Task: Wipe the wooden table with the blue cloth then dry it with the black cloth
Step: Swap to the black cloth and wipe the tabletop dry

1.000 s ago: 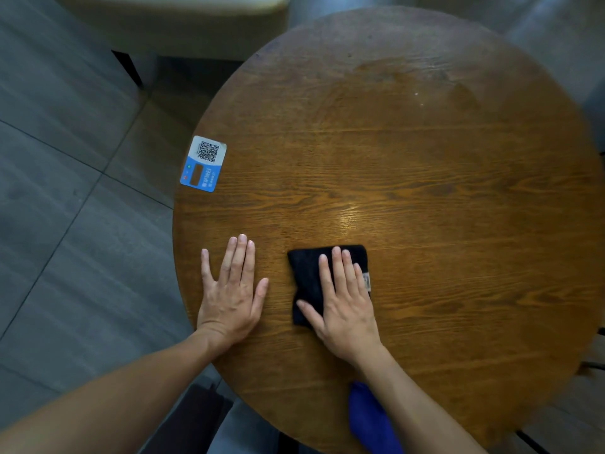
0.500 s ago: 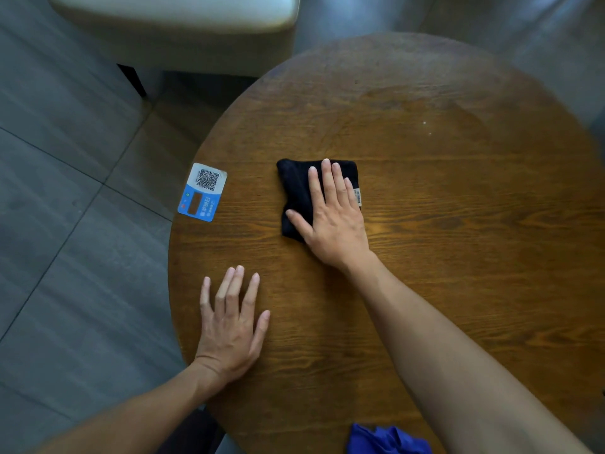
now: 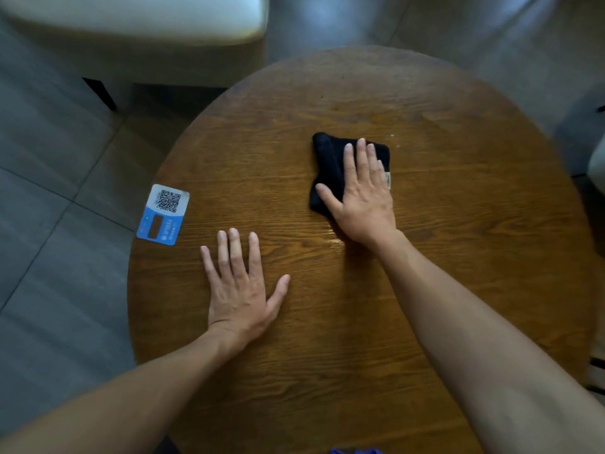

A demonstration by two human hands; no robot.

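The round wooden table (image 3: 458, 257) fills most of the view. A folded black cloth (image 3: 327, 162) lies on its far middle part. My right hand (image 3: 363, 194) presses flat on the cloth, fingers spread, covering its right half. My left hand (image 3: 239, 286) rests flat on the bare wood near the left edge, fingers apart, holding nothing. A sliver of the blue cloth (image 3: 355, 450) shows at the table's near edge, at the bottom of the view.
A blue and white QR-code card (image 3: 163, 214) is stuck at the table's left edge. A cream cushioned seat (image 3: 137, 24) stands beyond the table at the upper left. Grey tiled floor (image 3: 49, 273) surrounds the table.
My right hand has pushed the black cloth away from me across the table, then to the right. My left hand stays flat on the wood. The blue cloth has slid almost out of view.
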